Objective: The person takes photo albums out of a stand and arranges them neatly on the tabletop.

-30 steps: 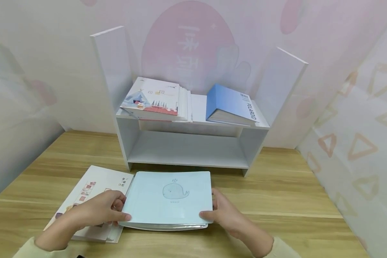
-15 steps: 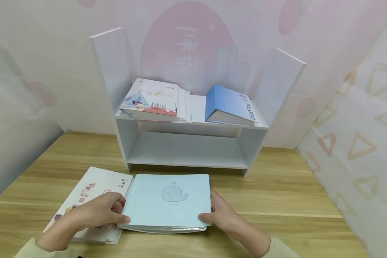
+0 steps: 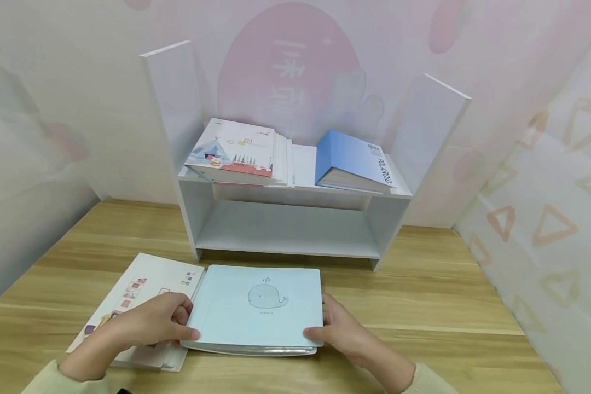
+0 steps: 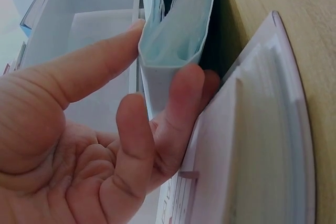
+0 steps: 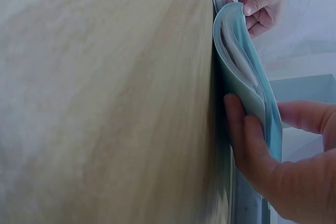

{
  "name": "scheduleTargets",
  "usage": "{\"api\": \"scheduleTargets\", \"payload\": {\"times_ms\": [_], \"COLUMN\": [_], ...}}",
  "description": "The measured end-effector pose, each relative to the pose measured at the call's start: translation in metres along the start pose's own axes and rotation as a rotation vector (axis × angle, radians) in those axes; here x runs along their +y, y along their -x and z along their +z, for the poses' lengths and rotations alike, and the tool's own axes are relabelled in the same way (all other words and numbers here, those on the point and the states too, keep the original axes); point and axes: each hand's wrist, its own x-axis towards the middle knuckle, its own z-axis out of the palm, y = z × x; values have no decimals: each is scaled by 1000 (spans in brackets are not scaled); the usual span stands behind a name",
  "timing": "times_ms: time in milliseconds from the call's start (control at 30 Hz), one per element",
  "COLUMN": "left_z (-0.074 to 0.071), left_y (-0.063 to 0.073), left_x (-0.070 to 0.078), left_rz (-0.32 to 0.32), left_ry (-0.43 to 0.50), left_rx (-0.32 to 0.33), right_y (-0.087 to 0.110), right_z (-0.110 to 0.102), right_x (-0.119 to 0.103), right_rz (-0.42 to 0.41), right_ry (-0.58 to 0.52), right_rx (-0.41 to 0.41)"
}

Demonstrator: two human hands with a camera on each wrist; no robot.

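A light-blue photo album [image 3: 256, 323] with a whale drawn on its cover lies between my two hands, low over the table's front. My left hand [image 3: 155, 323] pinches its spine end, thumb on the cover and fingertips underneath. In the left wrist view, the album's spine [image 4: 163, 85] sits between thumb and fingers, with sleeves inside. My right hand [image 3: 342, 331] pinches the opposite edge, with the thumb on top. Loose sleeves [image 5: 236, 51] show between the covers in the right wrist view, where the fingers reach beneath. White books [image 3: 148, 279] lie stacked under and beside the left hand.
Behind the album stands a white two-tier shelf [image 3: 285, 227] with tall side panels. Its upper tier bears a stack of white illustrated books [image 3: 236, 145] at left and a blue POLAROID album [image 3: 354, 158] at right. The wooden table [image 3: 448, 306] extends to both sides.
The album's far edge has dipped slightly toward the table, and its cover has settled a little lower. Both hands keep their hold in nearly the same place.
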Motion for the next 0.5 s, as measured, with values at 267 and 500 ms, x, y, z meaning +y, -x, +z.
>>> {"api": "scheduleTargets", "payload": {"times_ms": [267,500], "left_z": [1,1], "left_y": [0,1], "left_x": [1,3], "left_rz": [-5,-28], "left_ry": [-21,-35], "left_rx": [7,14], "right_y": [2,6], "right_z": [-8,-17], "right_x": [1,1], "right_rz": [34,47], "right_ry": [13,49], "right_rx": [-14,-39]}}
